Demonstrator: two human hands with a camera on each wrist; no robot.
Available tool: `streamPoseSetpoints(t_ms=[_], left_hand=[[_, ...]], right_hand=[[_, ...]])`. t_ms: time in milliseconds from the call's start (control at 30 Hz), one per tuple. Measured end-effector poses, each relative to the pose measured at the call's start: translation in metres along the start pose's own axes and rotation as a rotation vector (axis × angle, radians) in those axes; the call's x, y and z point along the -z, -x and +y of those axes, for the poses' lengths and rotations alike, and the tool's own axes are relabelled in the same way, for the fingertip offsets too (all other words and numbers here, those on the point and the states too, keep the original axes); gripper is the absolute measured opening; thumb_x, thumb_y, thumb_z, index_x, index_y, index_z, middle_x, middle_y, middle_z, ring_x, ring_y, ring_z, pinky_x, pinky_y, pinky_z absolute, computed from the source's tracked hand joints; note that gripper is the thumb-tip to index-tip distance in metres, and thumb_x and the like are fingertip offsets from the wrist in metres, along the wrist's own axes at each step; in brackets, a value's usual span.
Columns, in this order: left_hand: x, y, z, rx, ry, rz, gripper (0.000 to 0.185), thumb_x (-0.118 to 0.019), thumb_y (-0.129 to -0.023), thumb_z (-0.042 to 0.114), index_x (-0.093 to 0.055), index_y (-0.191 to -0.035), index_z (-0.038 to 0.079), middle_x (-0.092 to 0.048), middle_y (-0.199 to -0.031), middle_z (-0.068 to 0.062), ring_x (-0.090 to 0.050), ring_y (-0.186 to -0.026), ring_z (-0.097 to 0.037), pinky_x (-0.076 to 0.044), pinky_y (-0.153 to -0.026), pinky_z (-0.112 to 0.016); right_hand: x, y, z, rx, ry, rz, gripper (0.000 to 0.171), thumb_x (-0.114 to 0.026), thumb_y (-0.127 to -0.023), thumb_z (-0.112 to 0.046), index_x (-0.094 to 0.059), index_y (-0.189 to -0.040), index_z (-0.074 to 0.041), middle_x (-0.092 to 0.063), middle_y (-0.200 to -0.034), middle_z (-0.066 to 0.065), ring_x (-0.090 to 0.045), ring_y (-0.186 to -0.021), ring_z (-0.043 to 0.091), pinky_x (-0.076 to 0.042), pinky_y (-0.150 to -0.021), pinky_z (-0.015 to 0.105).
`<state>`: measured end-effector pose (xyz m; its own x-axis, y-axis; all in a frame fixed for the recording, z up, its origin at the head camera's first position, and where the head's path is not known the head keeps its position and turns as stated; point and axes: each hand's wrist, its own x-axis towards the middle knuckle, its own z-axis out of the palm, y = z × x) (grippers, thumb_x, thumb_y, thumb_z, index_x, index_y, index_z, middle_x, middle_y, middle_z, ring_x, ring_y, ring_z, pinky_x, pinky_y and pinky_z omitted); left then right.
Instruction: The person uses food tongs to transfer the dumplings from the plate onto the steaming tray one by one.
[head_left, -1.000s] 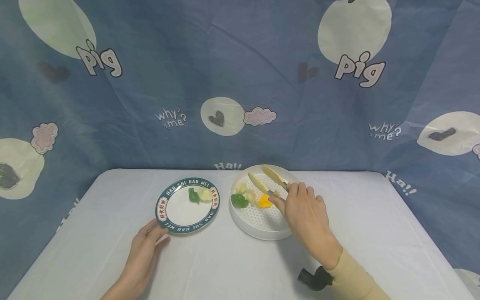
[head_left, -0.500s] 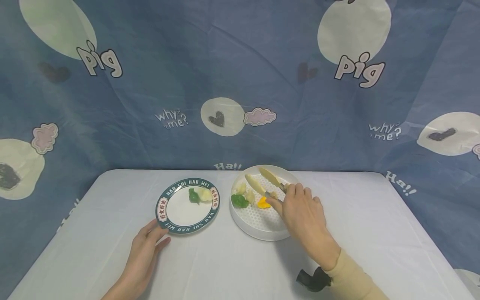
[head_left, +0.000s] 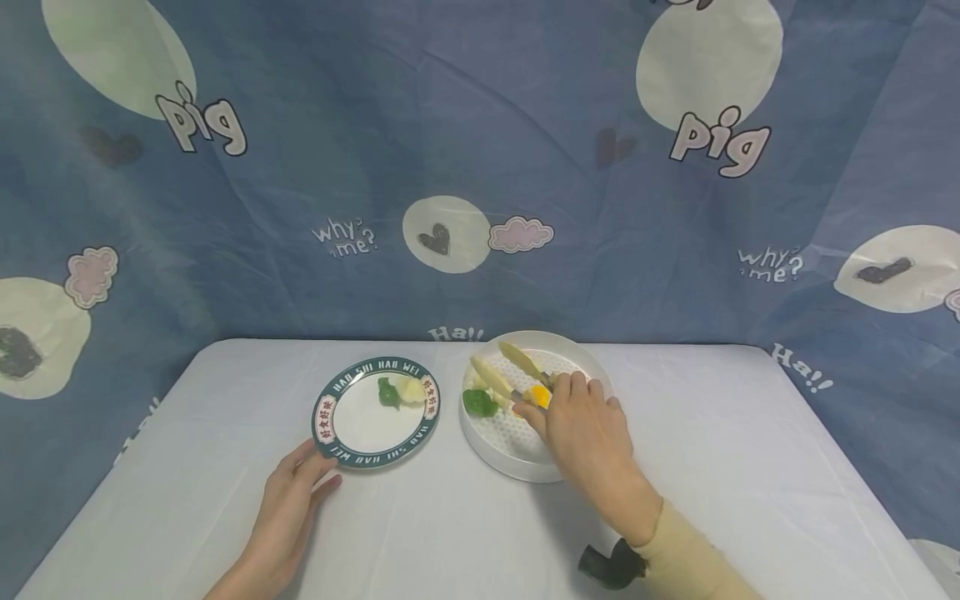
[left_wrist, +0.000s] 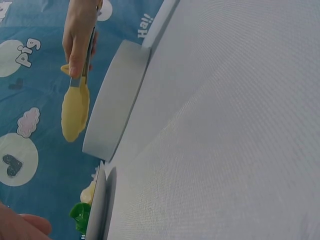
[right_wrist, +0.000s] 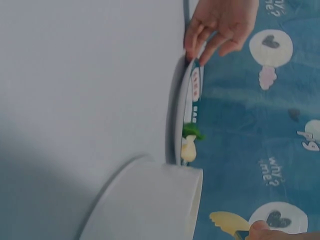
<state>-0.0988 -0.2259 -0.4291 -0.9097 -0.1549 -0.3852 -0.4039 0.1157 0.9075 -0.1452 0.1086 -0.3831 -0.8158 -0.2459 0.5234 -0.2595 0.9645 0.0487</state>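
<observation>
My right hand (head_left: 588, 429) grips a pair of tongs (head_left: 491, 375) with yellow tips, their arms spread over a white round basket (head_left: 502, 462) with a perforated floor. A leafy green piece (head_left: 478, 403) and pale pieces lie in the basket, partly hidden by the tongs. An orange-yellow piece (head_left: 540, 396) shows between the tong arms, near my fingers. Further left, my left hand (head_left: 281, 508) touches the near-left rim of a green-rimmed plate (head_left: 371, 457), fingers loosely extended. That plate carries a green piece (head_left: 387, 392) beside a pale yellow one (head_left: 411, 390).
A white cloth covers the table (head_left: 420, 542). Behind it hangs a blue printed curtain (head_left: 480, 150). The plate stands just left of the basket. A black curved device (head_left: 611, 567) sits at my right wrist.
My right hand and the tongs have shifted left across the basket, toward the green piece. The left hand and the plate stay where they were.
</observation>
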Motion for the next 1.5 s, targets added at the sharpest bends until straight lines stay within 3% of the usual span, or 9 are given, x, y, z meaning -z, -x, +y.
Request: streamPoseSetpoints(t_ms=[333,600,867,1167,1367,1500], left_hand=[[-0.001,-0.001,-0.002,-0.002,-0.018,0.017,0.086,-0.045,-0.112,0.025,0.012,-0.167,-0.01,0.002,-0.176,-0.036,-0.016,-0.165,-0.051,-0.031,-0.138,-0.057],[-0.002,0.0,-0.002,-0.008,-0.042,0.017,0.087,-0.045,-0.112,0.028,0.011,-0.167,-0.01,0.001,-0.176,-0.035,-0.016,-0.165,-0.05,-0.032,-0.137,-0.056],[-0.002,0.0,-0.002,-0.017,-0.061,0.019,0.086,-0.043,-0.113,0.029,0.01,-0.166,-0.012,0.002,-0.176,-0.036,-0.016,-0.165,-0.052,-0.032,-0.137,-0.056],[-0.002,0.001,-0.001,-0.016,-0.057,0.017,0.087,-0.043,-0.113,0.03,0.011,-0.167,-0.011,0.002,-0.176,-0.035,-0.016,-0.165,-0.051,-0.032,-0.137,-0.055],[-0.002,0.0,-0.002,-0.008,-0.059,0.026,0.087,-0.044,-0.112,0.03,0.01,-0.167,-0.01,0.002,-0.177,-0.035,-0.017,-0.165,-0.05,-0.032,-0.137,-0.053],[-0.002,0.0,-0.002,-0.005,-0.047,0.029,0.087,-0.045,-0.112,0.029,0.01,-0.167,-0.01,0.003,-0.177,-0.035,-0.017,-0.166,-0.05,-0.032,-0.138,-0.054]], right_hand=[[-0.006,0.002,-0.021,0.03,0.029,-0.003,0.062,-0.073,-0.093,-0.063,-0.059,-0.084,-0.003,-0.047,-0.07,0.005,-0.05,-0.061,0.024,-0.041,-0.046,0.032],[-0.003,-0.003,-0.035,0.022,0.002,-0.107,0.06,-0.068,-0.097,-0.064,-0.062,-0.09,-0.005,-0.047,-0.073,0.004,-0.046,-0.064,0.02,-0.04,-0.049,0.031],[-0.002,-0.007,-0.047,0.038,0.004,-0.118,0.059,-0.068,-0.097,-0.065,-0.063,-0.09,-0.007,-0.048,-0.073,0.003,-0.045,-0.065,0.02,-0.04,-0.049,0.029],[-0.002,-0.011,-0.066,0.056,-0.016,-0.196,0.061,-0.065,-0.098,-0.067,-0.062,-0.095,-0.007,-0.045,-0.076,0.003,-0.046,-0.069,0.019,-0.04,-0.054,0.028],[-0.005,-0.011,-0.08,0.093,0.012,-0.196,0.066,-0.062,-0.096,-0.073,-0.064,-0.098,-0.007,-0.048,-0.078,0.002,-0.044,-0.069,0.017,-0.035,-0.052,0.025],[-0.007,-0.01,-0.088,0.116,0.011,-0.217,0.068,-0.06,-0.096,-0.074,-0.065,-0.1,-0.007,-0.054,-0.083,0.003,-0.052,-0.076,0.018,-0.045,-0.056,0.026]])
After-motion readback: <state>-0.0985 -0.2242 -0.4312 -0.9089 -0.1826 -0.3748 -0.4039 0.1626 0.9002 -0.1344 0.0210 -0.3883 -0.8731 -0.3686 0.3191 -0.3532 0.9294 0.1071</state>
